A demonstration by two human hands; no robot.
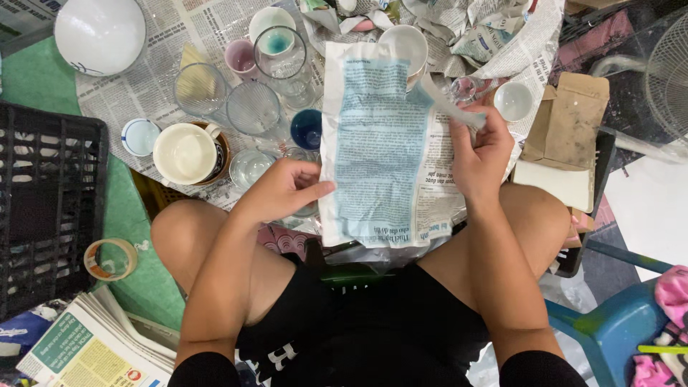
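Newspaper sheet, crumpled, pale with a blue-tinted printed panel (383,143): held upright-lengthwise between both knees, above the lap, in front of a spread of glassware.

Left hand (283,190): fingers curled, thumb pressed to the sheet's left edge near mid-height; pinching the paper.

Right hand (481,150): closed on the sheet's right edge, fingers folded over a torn strip of paper that sticks up and left from the fist.

Cream ceramic mug with handle (188,153): on the newspaper-covered floor, left of the left hand, resting on a brown saucer.

Clear drinking glasses (251,107): several, grouped just behind the mug; one tall glass with a blue-green tinted base (281,54) further back.

Dark blue small bowl (307,129): just left of the sheet's edge.

Large white round bowl (99,34): far left corner.

Small white cup (513,100): just beyond the right hand.

Black plastic crate (46,208): at far left, on green matting.

Roll of tan tape (110,259): beside the crate, near the left knee.

Stack of folded newspapers (93,347): lower left.

Brown cardboard pieces (570,132): right of the right hand.
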